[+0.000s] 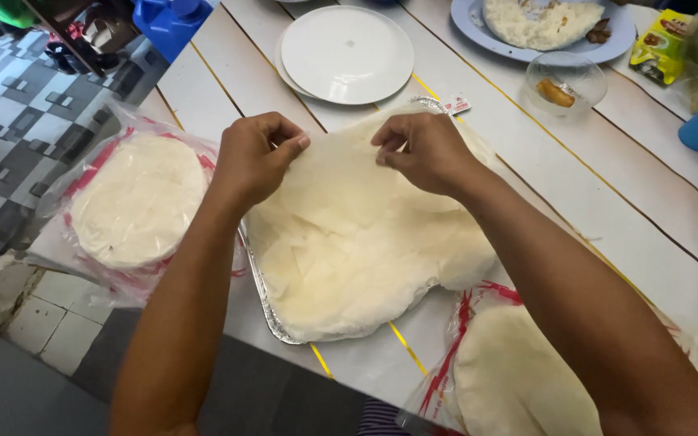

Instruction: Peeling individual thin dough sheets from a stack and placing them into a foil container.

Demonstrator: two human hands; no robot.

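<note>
A thin flatbread (357, 234) is draped across a foil tray (262, 297) on the desk (656, 242). Its far edge is pinched by the left hand (254, 157) and right hand (423, 149), both equally near, sheet extending toward the body.

One view only, head cam. Looks steeply down from above and behind the forearms, facing out across the white table (527, 202), its near edge running diagonally. Close in: both hands at mid-frame, foil tray (272, 319) just below. Tiled floor (18, 129) at upper left. No 2nd view, so nothing shared.
</note>
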